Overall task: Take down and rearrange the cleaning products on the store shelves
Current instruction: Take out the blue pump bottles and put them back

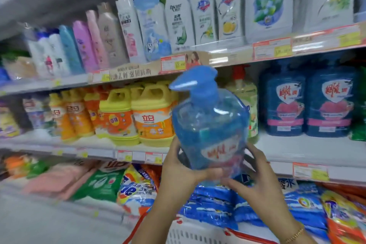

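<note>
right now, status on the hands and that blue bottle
Left hand and right hand both gripping the blue pump bottle at its base. Bottle off the shelf, tilted, above the basket. Nothing in the way.

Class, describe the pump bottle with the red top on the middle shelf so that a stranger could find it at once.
Start at the middle shelf, the one with yellow-capped orange jugs on the left and dark blue bottles on the right. Between those groups, partly hidden behind the blue pump bottle held in both hands, stands the pale yellow-green bottle. It alone there has a red pump.
</note>
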The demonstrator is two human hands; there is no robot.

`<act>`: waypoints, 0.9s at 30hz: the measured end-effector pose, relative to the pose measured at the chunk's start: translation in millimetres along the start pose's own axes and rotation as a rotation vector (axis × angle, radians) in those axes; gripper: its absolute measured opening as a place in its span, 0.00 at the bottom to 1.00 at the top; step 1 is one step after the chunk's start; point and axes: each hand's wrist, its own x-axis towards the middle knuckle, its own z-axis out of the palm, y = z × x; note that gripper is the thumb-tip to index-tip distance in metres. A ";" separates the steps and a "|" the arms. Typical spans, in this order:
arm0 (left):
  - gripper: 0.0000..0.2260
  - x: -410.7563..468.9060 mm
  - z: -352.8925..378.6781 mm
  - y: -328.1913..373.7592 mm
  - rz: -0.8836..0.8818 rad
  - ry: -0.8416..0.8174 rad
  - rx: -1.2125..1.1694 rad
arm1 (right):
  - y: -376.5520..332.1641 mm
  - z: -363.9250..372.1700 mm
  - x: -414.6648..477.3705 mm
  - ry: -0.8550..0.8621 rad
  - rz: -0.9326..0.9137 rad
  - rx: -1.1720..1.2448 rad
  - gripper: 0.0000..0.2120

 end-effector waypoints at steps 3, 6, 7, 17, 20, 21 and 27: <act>0.36 2.2 -10.0 4.0 -0.012 0.090 -0.038 | 3.5 18.8 -8.3 0.041 -0.199 -0.271 0.42; 0.33 1.2 -11.6 8.0 -0.030 0.136 -0.144 | 12.5 38.3 -9.8 0.099 -0.382 -0.449 0.53; 0.31 0.7 -10.7 9.7 -0.053 0.141 -0.186 | 13.6 42.7 -7.0 0.147 -0.429 -0.456 0.53; 0.38 13.0 -30.6 3.2 -0.020 -0.109 -0.401 | -4.4 45.4 18.0 0.129 -0.243 -0.086 0.46; 0.43 19.5 -42.6 3.8 -0.002 -0.165 -0.473 | -10.9 47.7 20.2 -0.051 0.008 0.498 0.40; 0.45 22.4 -46.5 2.3 -0.001 -0.164 -0.486 | -11.2 46.8 20.4 -0.094 0.081 0.638 0.38; 0.30 34.1 -53.3 -20.9 -0.084 -0.259 -0.489 | 11.7 40.4 17.3 -0.437 0.447 1.272 0.29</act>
